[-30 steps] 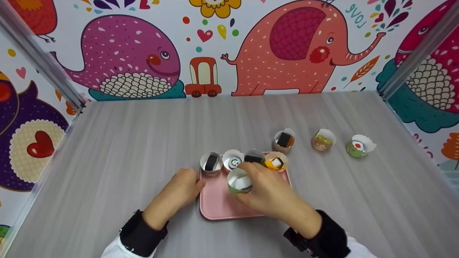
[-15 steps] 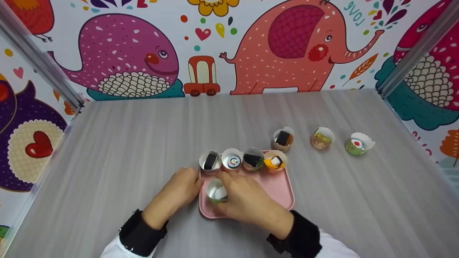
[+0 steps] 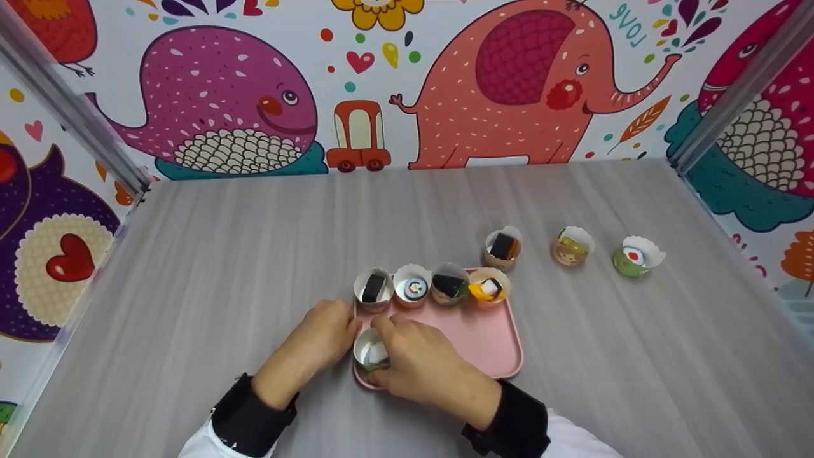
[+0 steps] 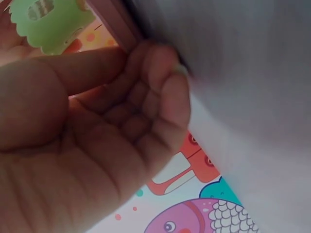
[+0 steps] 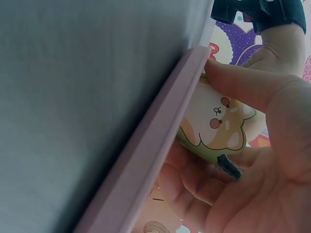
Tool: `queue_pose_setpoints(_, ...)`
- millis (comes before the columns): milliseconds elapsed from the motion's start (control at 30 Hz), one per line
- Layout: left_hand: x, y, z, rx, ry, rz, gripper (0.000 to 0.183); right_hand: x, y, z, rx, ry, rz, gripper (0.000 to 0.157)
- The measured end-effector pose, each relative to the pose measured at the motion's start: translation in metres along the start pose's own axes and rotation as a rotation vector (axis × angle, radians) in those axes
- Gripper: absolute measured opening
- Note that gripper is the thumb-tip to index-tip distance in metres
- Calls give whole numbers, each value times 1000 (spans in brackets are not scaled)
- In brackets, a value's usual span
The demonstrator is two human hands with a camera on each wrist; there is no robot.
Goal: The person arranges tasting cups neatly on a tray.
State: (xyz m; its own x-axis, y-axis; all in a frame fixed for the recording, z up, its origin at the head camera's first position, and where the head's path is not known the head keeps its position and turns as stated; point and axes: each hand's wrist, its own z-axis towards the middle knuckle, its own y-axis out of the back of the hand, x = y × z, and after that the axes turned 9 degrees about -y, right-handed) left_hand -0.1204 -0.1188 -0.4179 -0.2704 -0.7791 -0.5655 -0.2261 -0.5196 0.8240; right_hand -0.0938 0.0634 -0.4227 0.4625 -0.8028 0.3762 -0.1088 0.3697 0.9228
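Note:
My right hand (image 3: 423,359) grips a green paper baking cup (image 3: 370,350) at the front left corner of the pink tray (image 3: 483,337). The right wrist view shows a dog's face on this cup (image 5: 216,116), with thumb and fingers around it, close beside the tray's rim (image 5: 155,136). Something white lies inside. At the tray's left edge, my left hand (image 3: 325,331) pinches the rim; in the left wrist view its curled fingers and thumb meet at the rim (image 4: 114,22). Along the tray's back edge stand several paper cups with toy sushi, including a round roll (image 3: 415,289).
Behind the tray's right corner is a cup with a black piece (image 3: 504,247). Farther right stand a cup with a yellow-green piece (image 3: 572,247) and a green cup with a red-centred roll (image 3: 636,257). Printed walls (image 3: 369,83) bound the grey table (image 3: 254,242).
My right hand has carried the green cup left and toward the front, from the tray's middle to its front left corner. My left hand has stayed at the tray's left edge.

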Motion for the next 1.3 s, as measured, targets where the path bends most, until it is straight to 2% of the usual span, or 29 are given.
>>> queue_pose_setpoints(133,1,0,0,8,2,0,33,0,-3,2,-40,32,-52,49)
queue_pose_setpoints(267,1,0,2,23,25,-8,26,0,-4,3,-39,40,-80,53)
queue_pose_setpoints(467,0,1,2,28,30,-5,35,-2,-1,2,-14,42,-66,64)
queue_pose_setpoints(667,1,1,2,37,30,-13,38,-6,11,-1,-40,68,-14,71)
queue_pose_setpoints(767,1,2,2,37,24,-15,37,-10,19,-5,-77,86,12,72)
queue_pose_setpoints(1000,3,2,2,26,18,-10,36,-22,40,-10,-222,148,75,69)
queue_pose_setpoints(1167,3,1,3,32,29,-14,39,-36,53,-14,-311,151,82,64)
queue_pose_setpoints(1300,3,1,2,24,3,-6,41,-54,66,-18,-370,143,88,62)
